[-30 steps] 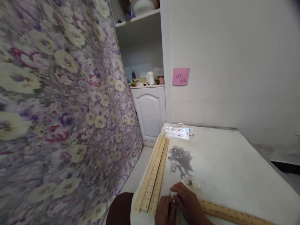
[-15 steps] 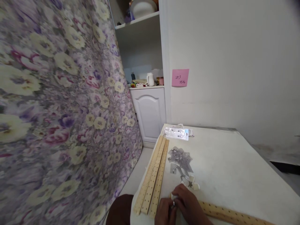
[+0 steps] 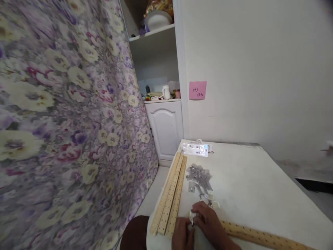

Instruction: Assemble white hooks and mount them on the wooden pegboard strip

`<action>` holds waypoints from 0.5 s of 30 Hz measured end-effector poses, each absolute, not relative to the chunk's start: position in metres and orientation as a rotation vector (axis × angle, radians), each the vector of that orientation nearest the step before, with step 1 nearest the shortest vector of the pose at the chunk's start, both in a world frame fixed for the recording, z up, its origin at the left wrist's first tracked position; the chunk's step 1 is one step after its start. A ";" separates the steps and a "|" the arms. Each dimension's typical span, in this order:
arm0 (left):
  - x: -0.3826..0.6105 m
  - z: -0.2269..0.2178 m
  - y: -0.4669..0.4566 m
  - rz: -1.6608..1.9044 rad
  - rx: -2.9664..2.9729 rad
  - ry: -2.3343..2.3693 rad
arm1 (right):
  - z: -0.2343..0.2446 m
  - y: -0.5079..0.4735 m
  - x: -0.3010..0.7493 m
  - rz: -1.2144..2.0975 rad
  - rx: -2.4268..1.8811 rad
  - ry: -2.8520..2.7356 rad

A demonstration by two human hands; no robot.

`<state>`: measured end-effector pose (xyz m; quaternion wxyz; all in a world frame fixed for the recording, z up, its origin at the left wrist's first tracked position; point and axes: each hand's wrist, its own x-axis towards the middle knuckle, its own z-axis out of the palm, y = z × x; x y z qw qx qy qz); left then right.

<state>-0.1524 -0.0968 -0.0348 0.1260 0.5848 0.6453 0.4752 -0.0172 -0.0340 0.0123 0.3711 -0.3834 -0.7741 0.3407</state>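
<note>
Head view, the clock being read from the small white hook (image 3: 191,216), 12 toward the wall. The hook is sitting between the two hands, above the near edge of the worktop (image 3: 247,184). At 3, the right hand (image 3: 206,219) is pinching it with its fingertips. At 7–8, the left hand (image 3: 180,235) is curling its fingers close by; cannot tell whether it is gripping anything. A perforated wooden strip (image 3: 260,234) is running out past the right wrist toward 4, and three wooden strips (image 3: 169,203) are lying side by side at 10.

Containers: at 12, small grey plastic sachets (image 3: 199,176) are lying in a heap, some showing metal bits, too small to identify. Beyond them, a clear blister pack (image 3: 194,149) is holding several small metal pieces. At 2, loose white hooks (image 3: 212,201) are lying unpacked. At 11, a cabinet shelf (image 3: 166,101) is bearing a white jug (image 3: 166,92), contents hidden.
</note>
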 end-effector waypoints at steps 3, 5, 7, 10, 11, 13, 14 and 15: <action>-0.153 -0.029 -0.098 1.367 1.690 1.879 | 0.014 -0.037 -0.011 0.829 -0.988 -1.965; -0.153 -0.026 -0.099 1.373 1.679 1.871 | 0.012 -0.040 -0.004 0.778 -1.008 -1.969; -0.153 -0.024 -0.098 1.390 1.674 1.859 | 0.006 -0.045 0.005 0.695 -1.046 -1.958; -0.152 -0.022 -0.097 1.415 1.671 1.854 | -0.005 -0.051 0.023 0.582 -1.079 -1.960; -0.152 -0.021 -0.097 1.419 1.672 1.854 | -0.009 -0.053 0.030 0.554 -1.076 -1.975; -0.152 -0.020 -0.097 1.419 1.675 1.854 | -0.017 -0.054 0.046 0.496 -1.085 -2.006; -0.152 -0.020 -0.096 1.416 1.676 1.855 | -0.021 -0.054 0.055 0.468 -1.104 -2.027; -0.152 -0.019 -0.096 1.412 1.680 1.856 | -0.026 -0.053 0.063 0.445 -1.131 -2.055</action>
